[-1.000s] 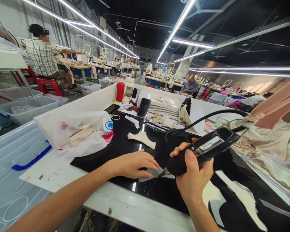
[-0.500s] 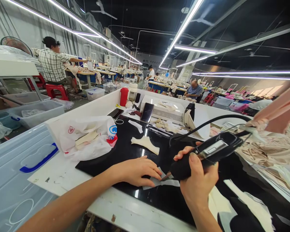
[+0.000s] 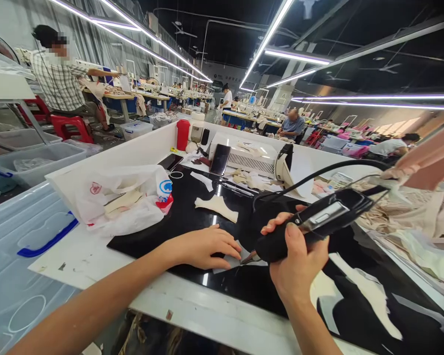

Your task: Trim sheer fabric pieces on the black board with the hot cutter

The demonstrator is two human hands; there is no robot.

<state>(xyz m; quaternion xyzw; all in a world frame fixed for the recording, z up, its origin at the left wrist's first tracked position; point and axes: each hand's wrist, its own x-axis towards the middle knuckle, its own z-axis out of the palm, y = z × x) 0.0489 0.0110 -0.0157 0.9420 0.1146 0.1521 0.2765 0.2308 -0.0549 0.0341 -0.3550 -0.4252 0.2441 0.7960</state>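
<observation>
My right hand [image 3: 299,261] is wrapped around a black corded hand tool [image 3: 318,217], which has a silver panel and a narrow pointed metal tip. That tip is against a thin translucent grey-white piece [image 3: 222,265] on the black board [image 3: 177,241]. My left hand [image 3: 207,248] lies on the same piece, palm down with fingers stretched, close to the left of the tip. Beyond my left hand is a curved cream fabric piece [image 3: 217,207]. More cream cut pieces [image 3: 366,291] lie right of my right wrist, some with translucent backing.
At the left stands a white plastic bag [image 3: 129,217] with cream scraps inside. A phone [image 3: 220,159] leans near a white vented box [image 3: 253,160] at the back, by a red container [image 3: 182,134]. Beige fabric [image 3: 410,207] is heaped on the right. Co-workers sit at tables beyond.
The whole view has shifted slightly, with the table and hands appearing further left and higher. The tool's tip sits a little nearer my left fingertips; both hands keep their pose.
</observation>
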